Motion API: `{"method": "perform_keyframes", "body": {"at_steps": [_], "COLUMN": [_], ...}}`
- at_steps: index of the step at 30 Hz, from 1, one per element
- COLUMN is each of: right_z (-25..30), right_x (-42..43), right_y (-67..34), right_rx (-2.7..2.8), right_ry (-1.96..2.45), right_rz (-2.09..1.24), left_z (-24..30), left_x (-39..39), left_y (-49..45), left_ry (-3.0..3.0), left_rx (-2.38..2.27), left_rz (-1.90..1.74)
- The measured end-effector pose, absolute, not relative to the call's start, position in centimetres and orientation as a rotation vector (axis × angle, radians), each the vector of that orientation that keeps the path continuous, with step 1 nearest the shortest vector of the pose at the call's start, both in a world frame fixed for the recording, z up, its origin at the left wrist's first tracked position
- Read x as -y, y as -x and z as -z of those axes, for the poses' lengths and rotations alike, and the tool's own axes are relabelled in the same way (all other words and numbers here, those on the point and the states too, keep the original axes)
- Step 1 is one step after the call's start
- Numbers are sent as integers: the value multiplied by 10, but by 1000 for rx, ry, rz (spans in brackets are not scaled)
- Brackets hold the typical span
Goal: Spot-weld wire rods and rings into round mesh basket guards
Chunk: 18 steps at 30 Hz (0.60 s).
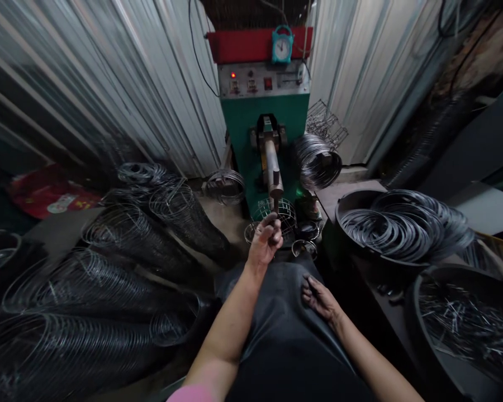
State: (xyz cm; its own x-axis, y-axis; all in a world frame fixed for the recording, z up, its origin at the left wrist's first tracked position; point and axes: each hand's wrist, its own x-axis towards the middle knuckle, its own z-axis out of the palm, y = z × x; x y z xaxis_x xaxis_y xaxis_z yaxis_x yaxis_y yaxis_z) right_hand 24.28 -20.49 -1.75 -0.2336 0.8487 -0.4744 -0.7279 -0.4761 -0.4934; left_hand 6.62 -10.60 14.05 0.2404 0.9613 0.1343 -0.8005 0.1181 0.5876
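My left hand (266, 240) is raised in front of the green spot welding machine (237, 131), just below its electrode arm (273, 162). Its fingers are bent and pinched together; whatever they grip is too small or dark to make out. Right beyond these fingers, a round wire basket (290, 207) sits around the lower electrode, partly hidden by the hand. My right hand (318, 298) rests on the dark apron (276, 329) over my lap, its fingers curled inward. Shadow hides whether anything is in it. Both hands have blackened fingertips.
Tall stacks of wire rings (88, 329) crowd the floor at left. On the right stand a basin of wire hoops (402, 223) and a tub of short wire pieces (465, 318). Wire coils (317, 162) hang beside the machine, and a turquoise clock (282, 47) stands on top.
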Motion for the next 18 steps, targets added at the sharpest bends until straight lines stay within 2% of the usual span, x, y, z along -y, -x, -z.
{"method": "perform_keyframes", "body": {"at_steps": [7, 18], "right_z": [23, 26], "right_x": [210, 210], "right_y": [-247, -248], "right_rx": [211, 191], "right_ry": [838, 813], "right_rz": [-1881, -1864], "left_z": [-134, -130], "left_x": [117, 130], "left_y": [-91, -102], "left_ry": [-612, -808], "left_rx": [-396, -164], "left_rz": [-1312, -1072]}}
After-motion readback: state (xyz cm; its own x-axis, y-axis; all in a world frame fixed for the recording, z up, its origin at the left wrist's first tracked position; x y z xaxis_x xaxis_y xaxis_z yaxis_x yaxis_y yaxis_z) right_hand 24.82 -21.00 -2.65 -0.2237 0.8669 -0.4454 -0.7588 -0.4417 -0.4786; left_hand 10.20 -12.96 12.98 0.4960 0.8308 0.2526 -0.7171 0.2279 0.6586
